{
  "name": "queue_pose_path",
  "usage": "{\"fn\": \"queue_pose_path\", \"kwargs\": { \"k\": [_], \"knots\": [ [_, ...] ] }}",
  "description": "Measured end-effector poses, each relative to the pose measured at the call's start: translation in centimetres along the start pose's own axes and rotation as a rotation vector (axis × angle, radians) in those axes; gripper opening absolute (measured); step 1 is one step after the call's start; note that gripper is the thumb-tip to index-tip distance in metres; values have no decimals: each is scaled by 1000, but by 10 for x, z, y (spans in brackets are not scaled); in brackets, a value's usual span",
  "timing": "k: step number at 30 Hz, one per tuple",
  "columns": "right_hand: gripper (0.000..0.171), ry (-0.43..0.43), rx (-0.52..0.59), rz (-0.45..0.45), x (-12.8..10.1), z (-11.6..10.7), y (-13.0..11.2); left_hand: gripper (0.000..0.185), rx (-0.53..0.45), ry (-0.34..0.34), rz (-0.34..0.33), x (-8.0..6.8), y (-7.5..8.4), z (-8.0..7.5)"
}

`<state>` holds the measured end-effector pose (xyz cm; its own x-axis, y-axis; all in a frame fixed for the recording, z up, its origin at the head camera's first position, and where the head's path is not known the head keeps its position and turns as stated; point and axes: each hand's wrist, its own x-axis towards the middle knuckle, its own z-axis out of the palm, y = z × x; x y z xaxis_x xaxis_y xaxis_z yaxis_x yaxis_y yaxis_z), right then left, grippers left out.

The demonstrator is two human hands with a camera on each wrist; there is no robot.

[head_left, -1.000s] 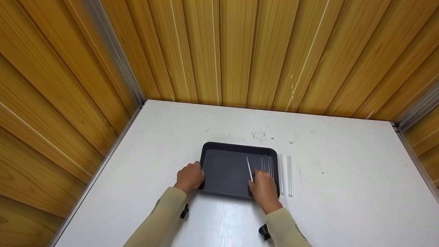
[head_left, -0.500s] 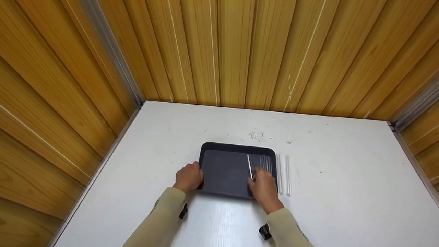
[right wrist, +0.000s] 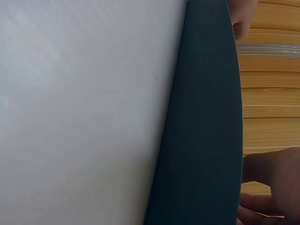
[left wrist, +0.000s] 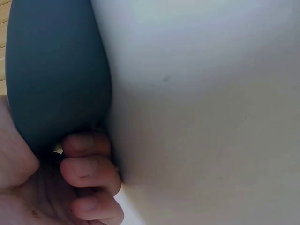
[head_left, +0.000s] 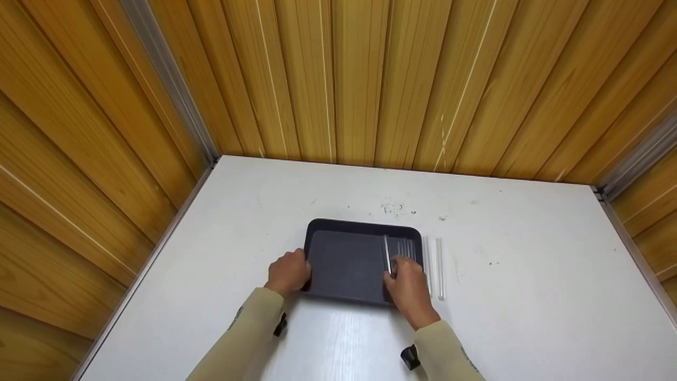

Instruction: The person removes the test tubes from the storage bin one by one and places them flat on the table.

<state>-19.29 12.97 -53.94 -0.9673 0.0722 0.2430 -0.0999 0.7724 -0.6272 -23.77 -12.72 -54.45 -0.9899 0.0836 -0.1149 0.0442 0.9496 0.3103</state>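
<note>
The dark tray [head_left: 346, 262] sat mid-worktop [head_left: 529, 296]. The left hand [head_left: 288, 272] gripped its near-left corner, fingers curled round the rim; the right hand [head_left: 407, 286] pinched a clear rod [head_left: 386, 254] over the tray's right side. Best lowered gently, parallel to the rods already there.

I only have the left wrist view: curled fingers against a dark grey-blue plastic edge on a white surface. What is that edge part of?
Observer: A dark rectangular plastic tray on the white table; the left hand grips its left rim.
Operator: Where is the other hand?
Observer: The right hand is at the tray's near right corner, pinching a thin clear glass tube over the tray.
Operator: Any more tubes?
Observer: Several lie side by side inside the tray's right end, and two more clear tubes lie on the table just right of the tray.
</note>
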Motion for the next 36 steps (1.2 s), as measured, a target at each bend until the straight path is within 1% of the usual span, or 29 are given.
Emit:
{"fn": "queue_pose_path", "kwargs": {
  "k": [4,8,11,15,23,27,36],
  "knots": [
    [28,2,1,15,-2,-3,0,21,-2,3,7,0,0,0],
    [32,15,3,15,-3,-7,1,21,-2,-6,-4,1,1,0],
    [30,28,2,14,-3,-10,2,21,-5,-10,-8,1,2,0],
    [28,45,-9,12,-4,-13,4,21,-8,-10,3,1,2,0],
    [25,45,-9,42,-6,-19,7,21,-5,-8,8,0,0,-1],
    [26,48,-4,62,-5,-23,8,21,-9,-10,9,-1,-1,-2],
    [27,67,-7,70,-4,-31,14,21,-5,-19,23,0,-1,-2]
  ]
}}
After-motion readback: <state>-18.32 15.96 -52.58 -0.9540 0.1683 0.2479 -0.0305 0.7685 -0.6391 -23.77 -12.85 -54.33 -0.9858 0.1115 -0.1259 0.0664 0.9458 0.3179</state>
